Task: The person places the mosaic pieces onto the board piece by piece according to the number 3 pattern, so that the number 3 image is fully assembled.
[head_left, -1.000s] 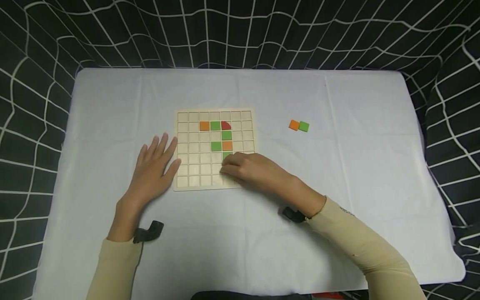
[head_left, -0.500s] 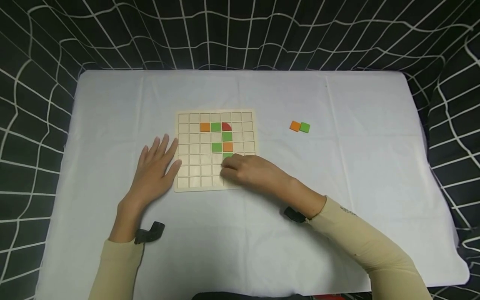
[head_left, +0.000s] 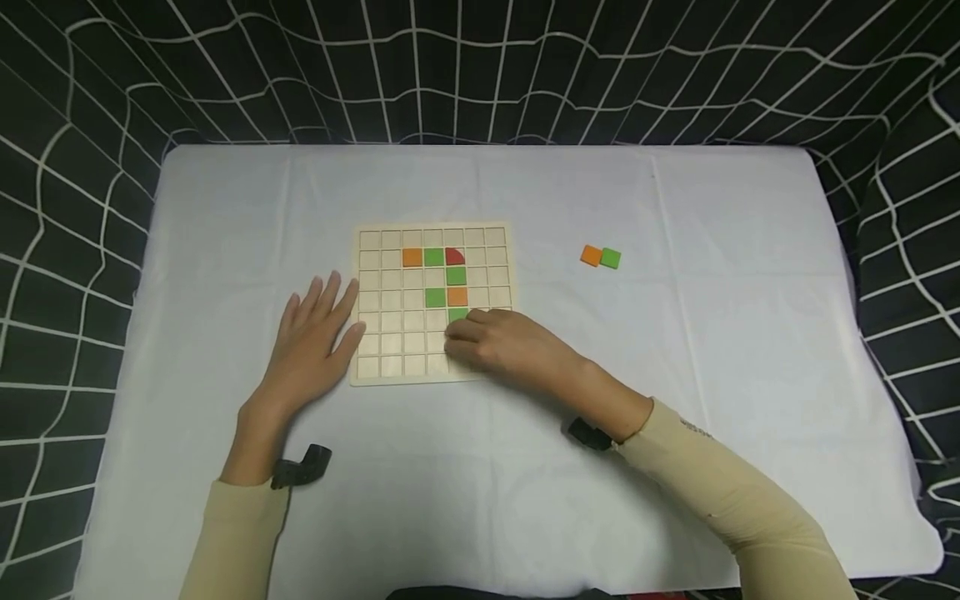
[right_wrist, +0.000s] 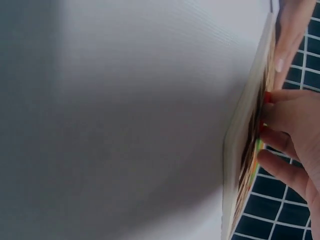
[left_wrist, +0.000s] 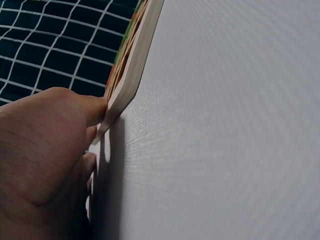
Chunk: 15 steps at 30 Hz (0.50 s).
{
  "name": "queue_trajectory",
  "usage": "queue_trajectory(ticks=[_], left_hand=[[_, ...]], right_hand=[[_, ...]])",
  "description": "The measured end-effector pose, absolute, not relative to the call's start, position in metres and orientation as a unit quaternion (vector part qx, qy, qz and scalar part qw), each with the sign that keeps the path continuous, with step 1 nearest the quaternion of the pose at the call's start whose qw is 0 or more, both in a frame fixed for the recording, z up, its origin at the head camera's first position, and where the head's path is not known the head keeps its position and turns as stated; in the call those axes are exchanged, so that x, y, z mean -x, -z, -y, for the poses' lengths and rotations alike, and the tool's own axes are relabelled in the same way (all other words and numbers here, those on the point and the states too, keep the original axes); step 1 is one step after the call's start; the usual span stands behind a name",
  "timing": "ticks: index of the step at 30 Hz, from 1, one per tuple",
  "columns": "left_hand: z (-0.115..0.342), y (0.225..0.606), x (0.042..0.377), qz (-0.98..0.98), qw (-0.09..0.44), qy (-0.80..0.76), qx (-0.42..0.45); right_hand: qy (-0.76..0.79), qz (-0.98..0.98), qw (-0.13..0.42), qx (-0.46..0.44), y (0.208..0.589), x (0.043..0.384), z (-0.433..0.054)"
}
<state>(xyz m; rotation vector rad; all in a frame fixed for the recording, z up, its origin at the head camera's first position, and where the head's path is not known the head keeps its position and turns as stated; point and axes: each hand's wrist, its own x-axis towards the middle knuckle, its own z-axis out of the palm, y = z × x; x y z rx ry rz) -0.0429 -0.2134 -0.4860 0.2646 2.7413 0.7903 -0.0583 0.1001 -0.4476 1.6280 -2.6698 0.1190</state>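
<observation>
A pale wooden grid board (head_left: 393,322) lies on the table, with several orange and green square tiles and a red quarter-circle tile (head_left: 454,257) in its cells. My left hand (head_left: 306,354) lies flat with straight fingers, its thumb and index fingertip at the board's left edge. Over the lower right cells, my right hand (head_left: 510,343) has its fingers curled down, just below a green tile (head_left: 457,314) that it partly covers. In the right wrist view, a red piece (right_wrist: 267,98) shows at the pinched fingertips; its shape is hidden.
An orange tile (head_left: 591,256) and a green tile (head_left: 611,258) touch each other on the white-covered table (head_left: 720,333), right of the board. White netting (head_left: 495,75) over dark cloth surrounds the back and sides.
The head view has shifted slightly. My right fingers draw in a little over the same cells; my left hand stays in place.
</observation>
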Motion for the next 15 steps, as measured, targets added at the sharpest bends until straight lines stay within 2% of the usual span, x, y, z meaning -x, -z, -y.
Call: queue_trajectory(ticks=[9,15], left_hand=[[0.2118,0.4854,0.0423,-0.947,0.136,-0.276,-0.093],[0.2117,0.4847,0.0415,-0.947,0.140,-0.277,-0.088]], right_hand=[[-0.032,0.863,0.042,-0.502,0.4496,0.0552,-0.1011],[-0.060,0.866,0.035,-0.494,0.4511,0.0535,-0.1029]])
